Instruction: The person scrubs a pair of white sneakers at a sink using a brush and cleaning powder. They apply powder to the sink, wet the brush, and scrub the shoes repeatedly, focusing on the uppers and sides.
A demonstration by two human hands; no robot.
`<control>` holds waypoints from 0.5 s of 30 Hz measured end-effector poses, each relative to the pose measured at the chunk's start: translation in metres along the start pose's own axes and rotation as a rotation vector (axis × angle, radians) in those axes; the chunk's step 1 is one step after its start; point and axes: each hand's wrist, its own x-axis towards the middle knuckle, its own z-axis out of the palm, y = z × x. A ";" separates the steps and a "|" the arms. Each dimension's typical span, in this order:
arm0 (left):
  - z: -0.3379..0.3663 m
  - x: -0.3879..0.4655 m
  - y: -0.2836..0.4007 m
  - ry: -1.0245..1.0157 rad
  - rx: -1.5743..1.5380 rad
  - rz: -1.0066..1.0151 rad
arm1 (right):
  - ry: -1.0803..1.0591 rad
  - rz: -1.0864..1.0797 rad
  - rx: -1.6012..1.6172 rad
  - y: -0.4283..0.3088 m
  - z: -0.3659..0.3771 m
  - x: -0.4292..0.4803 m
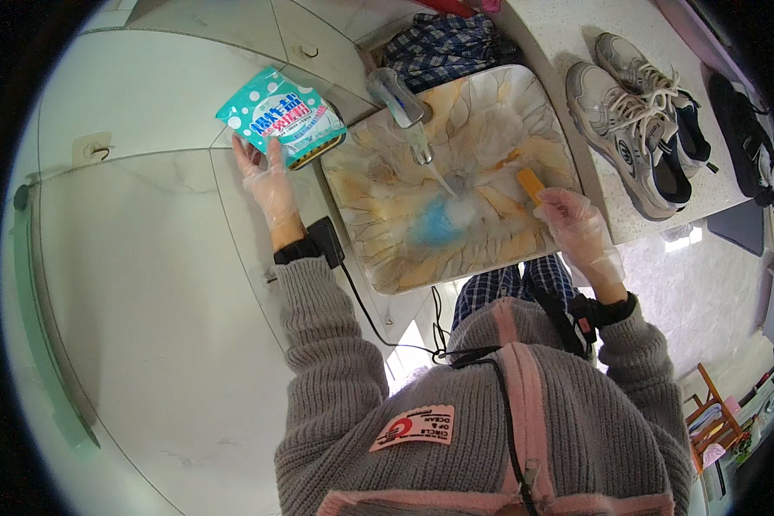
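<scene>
My left hand (264,171), in a clear plastic glove, is at the lower edge of a teal printed pouch (284,116), fingers spread against it; the pouch rests on a dark-rimmed holder by the wall. My right hand (571,216), also gloved, holds a small orange-yellow scoop or strip (530,184) over the right side of a marbled sink basin (374,258). Water runs from the clear and chrome faucet (403,106) into the basin. Blue powder or liquid (435,222) spreads beside the stream, left of the drain.
A pair of grey-white sneakers (625,129) stands on the speckled counter (555,26) to the right, with black footwear (738,135) beyond. Blue plaid cloth (448,48) lies behind the basin. A black adapter (326,242) with a cord is at the basin's left edge.
</scene>
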 end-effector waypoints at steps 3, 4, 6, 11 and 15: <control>-0.007 -0.018 0.002 0.029 0.098 -0.036 | 0.027 -0.028 0.089 0.006 0.003 0.003; -0.009 -0.025 0.005 0.029 0.126 -0.059 | 0.053 -0.054 0.082 0.009 0.004 0.004; -0.010 -0.040 0.010 0.067 0.178 -0.038 | 0.087 -0.063 0.074 0.016 0.004 0.005; 0.008 -0.083 0.044 0.091 0.040 0.119 | 0.061 0.014 0.136 0.026 0.000 0.012; 0.035 -0.096 0.079 -0.313 0.270 0.477 | 0.015 -0.017 0.119 0.020 -0.006 0.011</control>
